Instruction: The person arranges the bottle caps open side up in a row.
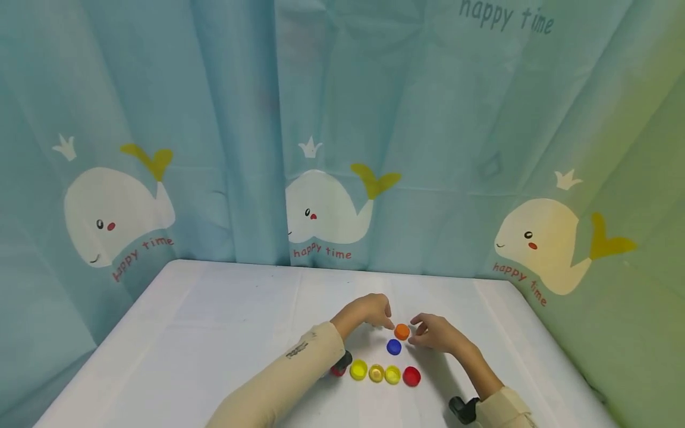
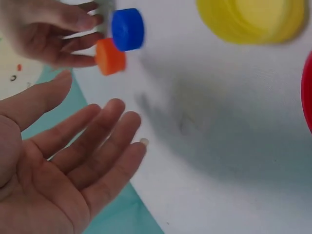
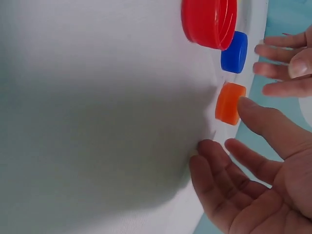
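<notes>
An orange bottle cap [image 1: 402,331] lies on the white table between the two hands, just behind a blue cap [image 1: 393,347]. My left hand [image 1: 371,310] is at the orange cap's left; in the left wrist view its fingers are loosely spread and hold nothing. On the other side, my right hand [image 1: 436,333] has its thumb and fingers apart, close to the orange cap. Its thumb overlaps the cap's edge in the right wrist view, and I cannot tell whether they touch. Closer to me, a yellow cap [image 1: 358,370], a gold-yellow cap [image 1: 377,373], another yellow cap [image 1: 393,374] and a red cap [image 1: 411,376] form a row.
At the row's left end, a second red cap [image 1: 338,372] is partly covered by the left wrist's black camera [image 1: 344,360]. Another black camera [image 1: 463,410] sits on the right wrist. Behind the table [image 1: 225,321] hangs a blue curtain [image 1: 342,107] printed with whales.
</notes>
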The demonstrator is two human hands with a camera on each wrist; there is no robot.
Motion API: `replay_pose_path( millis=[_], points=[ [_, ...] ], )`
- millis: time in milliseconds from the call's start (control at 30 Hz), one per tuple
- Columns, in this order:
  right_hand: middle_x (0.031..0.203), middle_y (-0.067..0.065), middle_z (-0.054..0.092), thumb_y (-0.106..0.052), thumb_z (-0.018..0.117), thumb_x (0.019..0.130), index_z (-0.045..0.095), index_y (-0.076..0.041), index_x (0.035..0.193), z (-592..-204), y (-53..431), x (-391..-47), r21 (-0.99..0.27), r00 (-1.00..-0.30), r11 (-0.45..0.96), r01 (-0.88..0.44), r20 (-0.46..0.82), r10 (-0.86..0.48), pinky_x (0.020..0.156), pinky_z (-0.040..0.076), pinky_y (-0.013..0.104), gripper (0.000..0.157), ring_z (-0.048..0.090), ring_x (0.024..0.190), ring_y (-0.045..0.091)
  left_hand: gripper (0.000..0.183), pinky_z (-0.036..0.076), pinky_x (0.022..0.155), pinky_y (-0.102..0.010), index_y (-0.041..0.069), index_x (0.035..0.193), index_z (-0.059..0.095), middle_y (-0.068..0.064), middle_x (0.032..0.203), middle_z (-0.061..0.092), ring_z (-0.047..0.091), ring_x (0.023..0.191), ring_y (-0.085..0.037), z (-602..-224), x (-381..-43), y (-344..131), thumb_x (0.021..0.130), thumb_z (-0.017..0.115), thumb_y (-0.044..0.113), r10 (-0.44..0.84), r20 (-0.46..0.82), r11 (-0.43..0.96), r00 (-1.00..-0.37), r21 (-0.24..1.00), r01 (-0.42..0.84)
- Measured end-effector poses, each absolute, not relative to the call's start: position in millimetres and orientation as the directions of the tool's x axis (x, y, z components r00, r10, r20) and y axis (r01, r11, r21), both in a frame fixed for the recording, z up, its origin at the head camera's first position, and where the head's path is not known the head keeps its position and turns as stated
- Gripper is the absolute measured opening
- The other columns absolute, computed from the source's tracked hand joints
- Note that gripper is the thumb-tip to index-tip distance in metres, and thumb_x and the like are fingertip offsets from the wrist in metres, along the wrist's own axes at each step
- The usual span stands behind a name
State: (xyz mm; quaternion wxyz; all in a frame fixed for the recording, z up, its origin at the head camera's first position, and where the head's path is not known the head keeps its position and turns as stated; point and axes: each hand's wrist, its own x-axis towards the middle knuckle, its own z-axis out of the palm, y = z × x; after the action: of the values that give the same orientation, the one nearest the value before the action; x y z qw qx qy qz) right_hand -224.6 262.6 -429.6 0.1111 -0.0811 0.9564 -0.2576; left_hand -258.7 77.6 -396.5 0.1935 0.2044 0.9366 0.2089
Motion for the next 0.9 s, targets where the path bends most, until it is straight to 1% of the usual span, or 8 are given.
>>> replay_pose_path(
  millis=[100,200,333,467,633,767,900],
  points=[
    [0.08,0.002,0.061,-0.012,0.078,0.077,0.061,0.002,0.107,-430,260,-228,-0.525,-0.961,0.843,-0.119,-0.151,-0.23,0.067,0.053,0.032,0.037,0.056,0.069,0.015,0.024,0.049,0.076,-0.03,0.009,0.1,0.068,0.0,0.088,0.064,0.059,0.079,-0.014,-402,-263,82,0.083,0.073,0.026,0.477,-0.262,0.83,-0.839,0.449,0.332],
    [0.079,0.002,0.06,-0.009,0.078,0.076,0.062,0.001,0.106,-430,257,-229,-0.533,-0.961,0.835,-0.135,-0.133,-0.241,0.066,0.052,0.031,0.036,0.055,0.068,0.016,0.021,0.049,0.079,-0.03,0.009,0.1,0.068,-0.001,0.092,0.065,0.06,0.084,-0.015,-405,-265,86,0.086,0.069,0.024,0.502,-0.254,0.821,-0.827,0.441,0.363],
    [0.079,0.002,0.059,-0.005,0.077,0.076,0.063,0.001,0.105,-432,253,-231,-0.526,-0.957,0.835,-0.163,-0.121,-0.263,0.067,0.051,0.031,0.033,0.053,0.069,0.016,0.017,0.049,0.079,-0.029,0.007,0.099,0.069,-0.001,0.09,0.066,0.06,0.083,-0.014,-407,-267,89,0.091,0.062,0.021,0.513,-0.264,0.822,-0.817,0.424,0.379],
    [0.08,0.003,0.059,-0.002,0.075,0.076,0.063,0.0,0.104,-435,249,-232,-0.515,-0.955,0.841,-0.164,-0.133,-0.267,0.069,0.051,0.032,0.03,0.053,0.071,0.017,0.017,0.048,0.077,-0.028,0.007,0.1,0.069,-0.001,0.09,0.065,0.058,0.079,-0.013,-408,-267,91,0.093,0.059,0.02,0.504,-0.289,0.838,-0.814,0.392,0.379],
    [0.079,0.003,0.057,0.0,0.074,0.076,0.064,-0.001,0.103,-436,248,-235,-0.49,-0.957,0.853,-0.179,-0.114,-0.266,0.071,0.051,0.033,0.028,0.051,0.071,0.018,0.021,0.048,0.078,-0.029,0.007,0.104,0.068,-0.001,0.091,0.065,0.056,0.077,-0.013,-405,-268,93,0.093,0.059,0.024,0.498,-0.312,0.848,-0.809,0.372,0.378],
    [0.078,0.002,0.057,0.0,0.074,0.076,0.066,-0.002,0.1,-438,248,-236,-0.479,-0.96,0.857,-0.189,-0.094,-0.264,0.07,0.05,0.033,0.026,0.05,0.07,0.017,0.022,0.047,0.079,-0.03,0.008,0.105,0.07,-0.001,0.091,0.065,0.054,0.077,-0.014,-405,-266,95,0.093,0.06,0.024,0.504,-0.326,0.841,-0.8,0.395,0.369],
    [0.079,0.001,0.058,-0.002,0.074,0.077,0.066,-0.002,0.098,-440,249,-236,-0.483,-0.961,0.852,-0.203,-0.072,-0.269,0.072,0.05,0.033,0.023,0.051,0.072,0.017,0.022,0.047,0.083,-0.032,0.011,0.107,0.07,0.0,0.096,0.066,0.055,0.082,-0.014,-407,-265,95,0.093,0.06,0.024,0.5,-0.332,0.838,-0.8,0.418,0.351]
  ],
)
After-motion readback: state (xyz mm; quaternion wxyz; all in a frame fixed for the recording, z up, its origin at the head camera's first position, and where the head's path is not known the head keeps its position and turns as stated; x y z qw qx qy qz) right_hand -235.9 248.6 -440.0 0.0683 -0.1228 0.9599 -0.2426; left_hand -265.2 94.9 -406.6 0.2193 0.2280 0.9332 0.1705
